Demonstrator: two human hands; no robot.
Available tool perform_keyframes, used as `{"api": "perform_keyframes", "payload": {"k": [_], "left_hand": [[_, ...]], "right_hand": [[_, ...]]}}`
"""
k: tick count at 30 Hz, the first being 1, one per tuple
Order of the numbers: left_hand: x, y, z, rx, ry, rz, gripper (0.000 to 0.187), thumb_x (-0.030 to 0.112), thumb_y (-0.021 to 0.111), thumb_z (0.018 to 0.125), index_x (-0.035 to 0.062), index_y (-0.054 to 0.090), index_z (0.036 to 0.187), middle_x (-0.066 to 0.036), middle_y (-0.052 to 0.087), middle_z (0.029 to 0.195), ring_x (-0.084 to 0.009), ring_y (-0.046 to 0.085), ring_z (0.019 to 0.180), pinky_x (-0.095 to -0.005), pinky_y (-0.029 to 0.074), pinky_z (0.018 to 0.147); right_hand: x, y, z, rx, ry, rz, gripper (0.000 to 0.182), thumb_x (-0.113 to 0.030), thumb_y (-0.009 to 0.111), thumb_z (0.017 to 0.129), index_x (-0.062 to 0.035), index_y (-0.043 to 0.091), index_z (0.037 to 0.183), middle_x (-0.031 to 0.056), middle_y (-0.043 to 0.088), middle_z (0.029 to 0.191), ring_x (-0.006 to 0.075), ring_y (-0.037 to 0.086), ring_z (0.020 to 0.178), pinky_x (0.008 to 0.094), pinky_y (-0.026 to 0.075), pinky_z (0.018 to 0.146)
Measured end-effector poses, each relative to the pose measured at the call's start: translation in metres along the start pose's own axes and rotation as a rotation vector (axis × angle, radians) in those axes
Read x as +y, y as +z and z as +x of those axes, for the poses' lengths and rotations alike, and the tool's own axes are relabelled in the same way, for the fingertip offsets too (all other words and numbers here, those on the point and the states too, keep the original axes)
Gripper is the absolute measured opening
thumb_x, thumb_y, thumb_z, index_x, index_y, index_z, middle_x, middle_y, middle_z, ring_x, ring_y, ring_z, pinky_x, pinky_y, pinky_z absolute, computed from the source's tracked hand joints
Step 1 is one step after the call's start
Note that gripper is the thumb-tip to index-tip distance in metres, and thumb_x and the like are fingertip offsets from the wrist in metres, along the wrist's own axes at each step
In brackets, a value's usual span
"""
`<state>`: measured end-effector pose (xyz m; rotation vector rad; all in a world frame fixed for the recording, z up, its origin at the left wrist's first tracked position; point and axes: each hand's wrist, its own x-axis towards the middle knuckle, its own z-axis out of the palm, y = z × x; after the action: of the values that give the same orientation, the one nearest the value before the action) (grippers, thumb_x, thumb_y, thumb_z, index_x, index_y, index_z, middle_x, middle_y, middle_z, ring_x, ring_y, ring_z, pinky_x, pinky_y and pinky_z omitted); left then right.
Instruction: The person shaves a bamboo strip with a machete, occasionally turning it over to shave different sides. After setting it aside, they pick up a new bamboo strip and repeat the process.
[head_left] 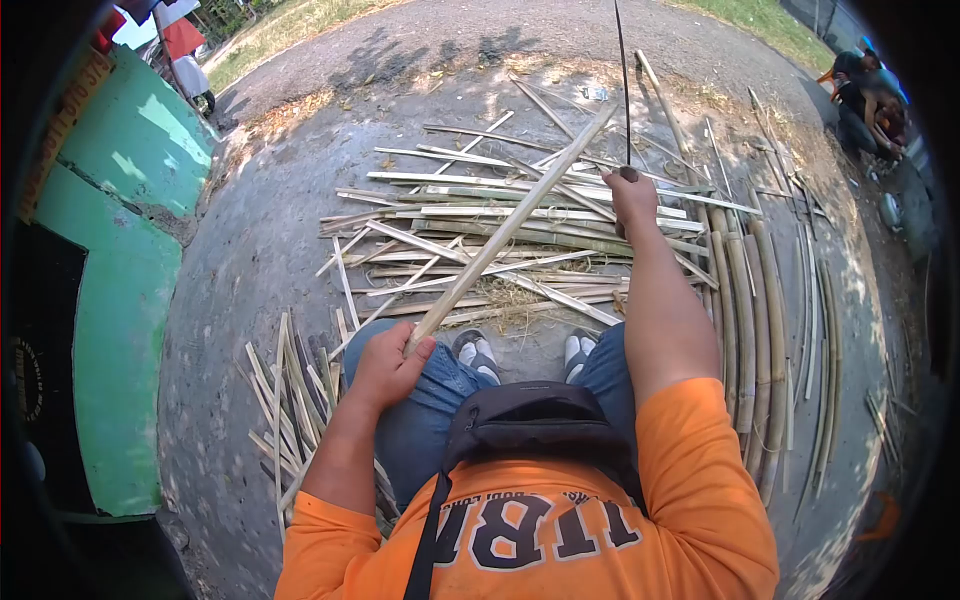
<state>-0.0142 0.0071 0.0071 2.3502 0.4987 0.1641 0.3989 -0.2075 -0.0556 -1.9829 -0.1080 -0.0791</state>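
My left hand (pixel 390 362) is closed around the lower end of a long pale bamboo strip (pixel 510 228), which slants up and away to the right over the pile. In my right hand (pixel 633 203) is the dark handle of a machete, its long thin blade (pixel 624 85) pointing away from me, seen nearly edge-on. The blade and the strip are apart. Beneath both hands lies a heap of split bamboo strips (pixel 480 212), mostly crosswise, with some at angles. Fibrous shavings (pixel 515 297) lie at its near side, in front of my feet.
Round bamboo poles (pixel 765 330) lie lengthwise on my right. More split pieces (pixel 290 390) are heaped by my left knee. A green wall (pixel 125 350) stands at the left. Another person (pixel 870 110) crouches at the far right. A road (pixel 420 60) crosses beyond the pile.
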Motion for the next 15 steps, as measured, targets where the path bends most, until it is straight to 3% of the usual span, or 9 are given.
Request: {"api": "perform_keyframes", "payload": {"k": [2, 3, 4, 7, 8, 12, 15], "left_hand": [[0.0, 0.003, -0.002, -0.01, 0.02, 0.076, 0.04, 0.04, 0.066, 0.101, 0.0005, 0.068, 0.107, -0.02, 0.065, 0.079, -0.0352, 0.065, 0.072, -0.0414, 0.05, 0.068], [0.0, 0.004, -0.002, -0.011, 0.009, 0.091, 0.04, 0.04, 0.066, 0.101, 0.0007, 0.069, 0.107, -0.021, 0.066, 0.08, -0.0372, 0.066, 0.074, -0.0422, 0.05, 0.069], [0.002, 0.004, -0.002, -0.014, -0.001, 0.103, 0.041, 0.041, 0.066, 0.1, 0.0008, 0.069, 0.108, -0.022, 0.067, 0.081, -0.0392, 0.067, 0.077, -0.0429, 0.051, 0.07], [0.003, 0.006, 0.0, 0.007, 0.005, 0.1, 0.043, 0.044, 0.066, 0.1, 0.0011, 0.067, 0.1, -0.025, 0.067, 0.08, -0.0471, 0.066, 0.079, -0.0497, 0.05, 0.068], [0.003, 0.007, -0.001, 0.017, 0.01, 0.095, 0.045, 0.046, 0.066, 0.1, 0.0011, 0.065, 0.096, -0.026, 0.066, 0.079, -0.05, 0.065, 0.08, -0.0527, 0.05, 0.068], [0.008, 0.006, -0.001, 0.019, 0.014, 0.073, 0.044, 0.045, 0.065, 0.1, 0.0014, 0.065, 0.095, -0.026, 0.066, 0.078, -0.0503, 0.065, 0.08, -0.0526, 0.05, 0.067], [0.01, 0.007, -0.001, 0.028, 0.025, 0.06, 0.043, 0.044, 0.065, 0.1, 0.0013, 0.065, 0.095, -0.026, 0.066, 0.077, -0.0502, 0.065, 0.079, -0.0521, 0.05, 0.067]], "right_hand": [[0.002, 0.001, 0.01, -0.035, 0.17, 0.286, 0.028, -0.026, 0.08, 0.086, -0.0012, 0.069, 0.093, 0.0063, 0.066, 0.073, 0.0194, 0.059, 0.06, 0.0366, 0.047, 0.058], [-0.002, 0.0, 0.009, -0.053, 0.26, 0.426, 0.025, -0.023, 0.079, 0.087, -0.0014, 0.069, 0.092, 0.0052, 0.064, 0.072, 0.0166, 0.056, 0.058, 0.0345, 0.046, 0.055], [-0.006, -0.003, 0.009, -0.139, 0.211, 0.579, 0.014, -0.014, 0.074, 0.091, -0.0038, 0.065, 0.092, 0.0014, 0.057, 0.069, 0.0101, 0.05, 0.054, 0.0283, 0.039, 0.05], [-0.03, -0.008, 0.004, -0.144, 0.258, 0.913, 0.009, -0.01, 0.071, 0.093, -0.0056, 0.063, 0.093, -0.0005, 0.051, 0.065, 0.0096, 0.046, 0.053, 0.0269, 0.038, 0.048], [-0.04, -0.008, -0.001, -0.103, 0.238, 1.033, 0.013, -0.011, 0.072, 0.094, -0.0046, 0.063, 0.1, -0.0019, 0.047, 0.064, 0.0095, 0.044, 0.052, 0.0271, 0.037, 0.047], [-0.051, -0.023, -0.004, -0.179, 0.199, 1.138, 0.021, -0.016, 0.077, 0.092, -0.005, 0.063, 0.102, -0.0035, 0.047, 0.064, 0.0082, 0.043, 0.053, 0.0261, 0.038, 0.049], [-0.054, -0.033, -0.008, -0.242, 0.266, 1.112, 0.039, -0.028, 0.079, 0.093, -0.0019, 0.068, 0.119, -0.004, 0.046, 0.063, 0.01, 0.044, 0.054, 0.0286, 0.04, 0.058]]}}
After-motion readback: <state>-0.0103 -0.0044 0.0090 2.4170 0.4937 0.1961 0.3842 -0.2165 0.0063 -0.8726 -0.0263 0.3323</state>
